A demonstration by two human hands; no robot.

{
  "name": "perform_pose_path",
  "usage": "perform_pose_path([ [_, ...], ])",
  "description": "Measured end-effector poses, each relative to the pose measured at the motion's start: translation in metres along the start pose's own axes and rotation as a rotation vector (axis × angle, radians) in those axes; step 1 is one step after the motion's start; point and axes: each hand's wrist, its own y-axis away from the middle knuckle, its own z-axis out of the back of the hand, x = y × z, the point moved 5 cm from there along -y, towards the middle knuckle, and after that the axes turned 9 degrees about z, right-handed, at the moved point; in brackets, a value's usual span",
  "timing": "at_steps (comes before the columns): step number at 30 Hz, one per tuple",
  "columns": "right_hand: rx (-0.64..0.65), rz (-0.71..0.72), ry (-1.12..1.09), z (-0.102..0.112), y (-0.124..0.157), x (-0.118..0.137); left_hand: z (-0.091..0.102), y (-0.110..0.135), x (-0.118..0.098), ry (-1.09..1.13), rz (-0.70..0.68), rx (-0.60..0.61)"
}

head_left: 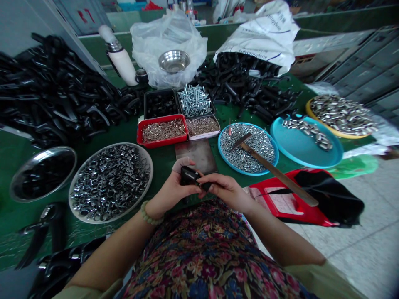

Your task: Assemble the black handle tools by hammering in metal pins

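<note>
My left hand [174,189] and my right hand [226,189] meet over the table's near edge, both closed on one small black plastic part [188,176]. The left thumb, with a covering on its tip, presses on top of the part. The right fingers pinch its right end. Just beyond the hands lies a dark flat metal plate [199,153]. A round tray of shiny metal rings [110,180] sits to the left of my left hand. A blue dish of small nuts [249,147] with a hammer [274,170] across it sits to the right.
Heaps of black plastic parts [56,99] cover the green table's left and back. Small trays hold pins [162,131], screws [195,100] and black pieces. A teal plate [307,143] and a yellow plate [341,114] carry metal sleeves. A red tray [289,203] lies right.
</note>
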Motion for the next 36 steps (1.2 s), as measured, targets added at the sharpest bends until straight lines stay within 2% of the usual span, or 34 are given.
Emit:
perform_pose_path([
  [3, -0.041, -0.055, -0.228, -0.003, -0.002, -0.007, 0.004, 0.001, -0.002, -0.04, -0.014, -0.091],
  [7, -0.086, -0.129, -0.39, -0.008, -0.004, -0.013, 0.007, 0.001, 0.001, -0.038, 0.002, -0.119],
  [16, -0.136, -0.059, -0.205, -0.012, -0.005, -0.004, 0.001, 0.003, 0.011, 0.169, -0.051, -0.285],
  [19, -0.11, -0.084, -0.15, -0.01, -0.007, 0.001, -0.002, 0.005, 0.01, 0.178, -0.056, -0.263],
  [23, -0.051, -0.126, -0.227, -0.012, -0.009, 0.005, 0.002, 0.008, 0.01, 0.136, -0.09, -0.254],
  [26, -0.048, -0.123, -0.155, -0.015, -0.004, 0.008, 0.003, 0.014, 0.007, 0.087, -0.144, -0.243],
  [32, 0.073, -0.125, -0.153, -0.021, 0.008, 0.021, -0.008, 0.03, -0.013, -0.064, -0.269, -0.094],
  [34, 0.104, -0.121, -0.043, -0.018, 0.006, 0.029, -0.009, 0.032, -0.015, -0.092, -0.271, -0.079],
  [36, 0.155, -0.095, 0.158, -0.015, 0.002, 0.04, -0.008, 0.034, -0.015, -0.11, -0.275, -0.06],
])
